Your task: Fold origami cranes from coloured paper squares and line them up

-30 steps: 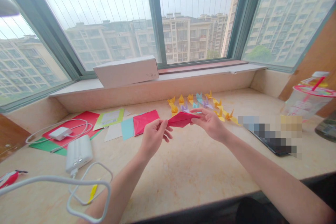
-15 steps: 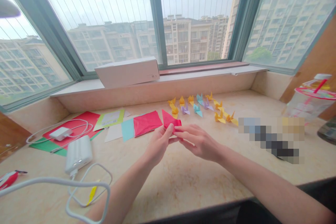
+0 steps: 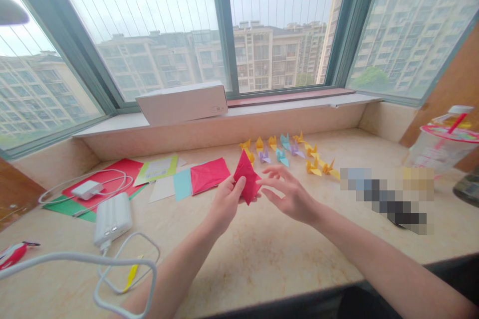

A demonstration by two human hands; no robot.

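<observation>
my left hand (image 3: pixel 225 204) pinches a folded red origami paper (image 3: pixel 246 178) between thumb and fingers, holding it upright with one point up, straight ahead of me at 12 o'clock. my right hand (image 3: pixel 290 194) is open with its fingers spread, just beside the paper on its 3 o'clock side and not gripping it. at 11 o'clock, close to the folded paper, a flat red paper square (image 3: pixel 209 175) lies with a pale blue sheet (image 3: pixel 182 184) touching its left edge. paper cranes (image 3: pixel 284 152) in yellow, blue and purple stand beyond my hands at 12 o'clock. a white power bank (image 3: pixel 112 219) sits at 10 o'clock, a white charger (image 3: pixel 87 190) just beyond it. a plastic cup with a pink lid (image 3: pixel 441 147) stands at 2 o'clock on the marble counter (image 3: pixel 262 274).
</observation>
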